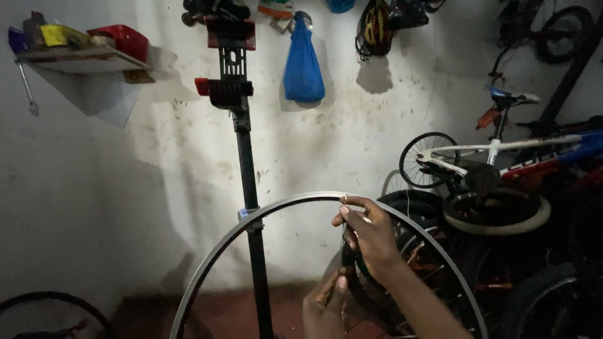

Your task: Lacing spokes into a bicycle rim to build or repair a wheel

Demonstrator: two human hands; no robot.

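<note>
Presently, a bare wheel rim (276, 207) is held upright at lower centre; the right hand (370, 235) is pinched on a spoke nipple (345, 199) at its top, the left hand (326, 307) closed on spokes below

A small shelf (81, 59) is fixed high on the white wall (157, 157), at the upper left. On it lie a red box-like thing (122, 39), a yellow thing (53, 34) and a dark bottle-like thing (32, 28); what they are exactly cannot be told. Below, the floor (220, 311) is reddish and dark. A black repair stand (251, 220) stands on it, upright, near the wall. At the right, a pale tyre (496, 216) and dark tyres (414, 207) are piled among bicycles (502, 154). At the bottom left a black wheel (53, 314) rests low by the floor.
</note>
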